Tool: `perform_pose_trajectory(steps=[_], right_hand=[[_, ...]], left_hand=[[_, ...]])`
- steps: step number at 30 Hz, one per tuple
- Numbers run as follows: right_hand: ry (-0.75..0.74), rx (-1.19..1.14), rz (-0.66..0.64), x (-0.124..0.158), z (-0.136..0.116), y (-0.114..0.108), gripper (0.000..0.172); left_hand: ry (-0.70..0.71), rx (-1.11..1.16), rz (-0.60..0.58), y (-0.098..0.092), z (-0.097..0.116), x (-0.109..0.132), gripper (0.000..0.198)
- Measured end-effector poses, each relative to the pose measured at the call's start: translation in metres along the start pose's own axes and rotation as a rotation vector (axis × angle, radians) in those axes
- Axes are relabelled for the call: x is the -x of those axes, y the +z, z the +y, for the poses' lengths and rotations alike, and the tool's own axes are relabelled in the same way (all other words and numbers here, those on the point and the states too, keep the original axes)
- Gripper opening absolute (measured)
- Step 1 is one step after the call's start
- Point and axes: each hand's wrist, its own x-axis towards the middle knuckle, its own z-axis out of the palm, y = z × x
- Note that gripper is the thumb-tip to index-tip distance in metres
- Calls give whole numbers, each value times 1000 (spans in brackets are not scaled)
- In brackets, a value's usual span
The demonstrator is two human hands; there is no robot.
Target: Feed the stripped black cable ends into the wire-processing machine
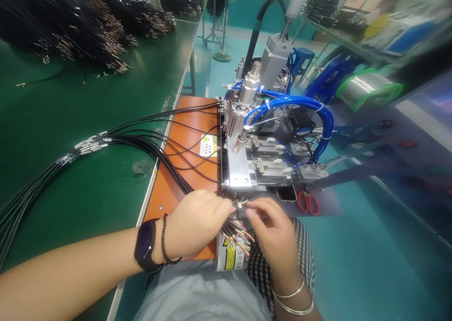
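My left hand (pixel 197 217) is closed around a bunch of black cables (pixel 178 177), whose stripped ends fan out below it as thin coloured wires (pixel 242 241). One cable end with fine wires (pixel 242 202) sticks out between its thumb and forefinger. Opposite it, my right hand (pixel 273 227) pinches the tips of those wires. Other cables from the same bundle run across an orange plate (pixel 183 123) into the clamps along the edge of a metal machine (pixel 242 165). White sleeves (pixel 92 144) sit on the bundle further left.
Heaps of black cables (pixel 63 24) lie on the green table (pixel 106 95). Blue air hoses (pixel 300 102) arch over the machine. Red-handled scissors (pixel 308 202) and a phone (pixel 286 194) lie to its right, below a green-rimmed spool of wire (pixel 369 89).
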Motion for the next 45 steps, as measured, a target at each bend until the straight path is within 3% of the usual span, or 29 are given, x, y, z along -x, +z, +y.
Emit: perform_pose_trajectory(steps=[4,12,16,19,26,31,34,39,45], right_hand=[[12,-12,17,-2,2,2,10],[-137,55,-118,-11,-3,0,15],[-182,140,-246,-15,-6,-3,14],[-65,75,-273,-14,-3,-6,16],[114,-166,-100,-8,3,3,10],[134,-185,-34,-7,3,12,7],[135,-219,-35,-7,9,11,9],[165,-229,-57,-8,16,8,11],[364,-266,-162,-13,20,5,17]], left_hand=[[11,12,-10,3,0,3,10],[37,56,-66,6,-2,5,11],[70,51,-130,6,-2,3,11],[65,47,-128,5,-2,2,12],[-5,-1,-64,5,1,2,12],[-32,60,-203,-1,5,3,22],[-70,52,-282,-5,10,2,32],[-67,23,-291,-4,10,1,37],[-53,38,-364,-3,-1,-2,33]])
